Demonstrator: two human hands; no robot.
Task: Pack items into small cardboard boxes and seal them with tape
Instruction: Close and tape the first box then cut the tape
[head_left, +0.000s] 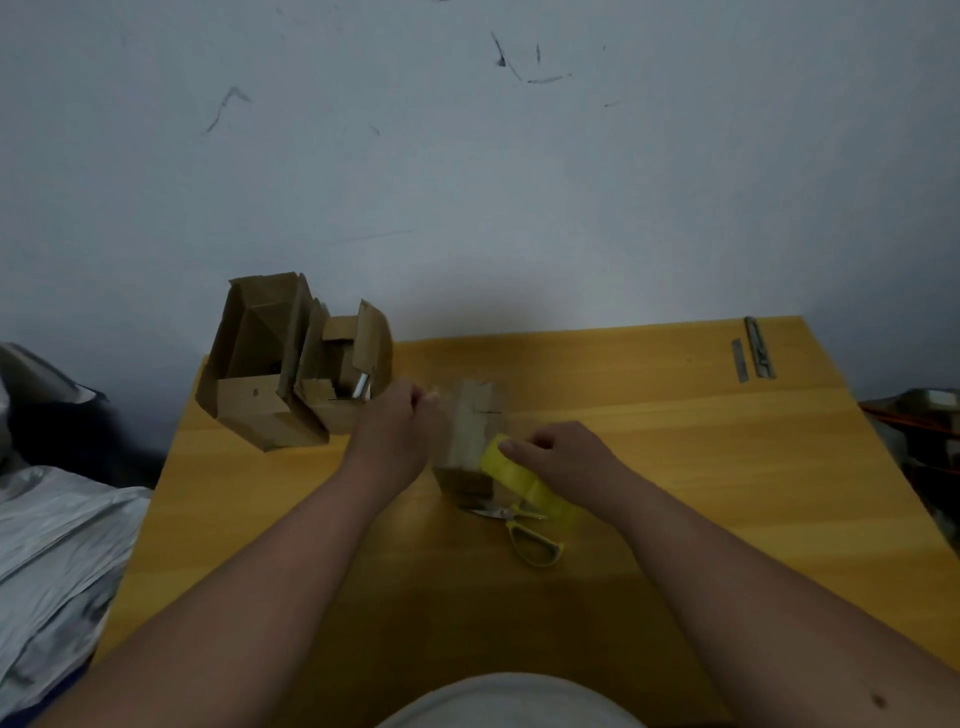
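Observation:
A small closed cardboard box (470, 431) stands at the middle of the yellow table (675, 441). My left hand (397, 431) is at the box's left side with its fingers curled, pinching what looks like a strip of clear tape stretched over the box. My right hand (563, 452) grips a roll of yellowish tape (514, 475) at the box's right front corner. Part of the roll and the box's lower right side are hidden by my right hand.
Yellow-handled scissors (524, 530) lie just in front of the box. Two open cardboard boxes (291, 374) stand at the table's far left corner. Metal strips (753, 353) lie at the far right corner. Grey crumpled plastic (57, 551) lies left of the table.

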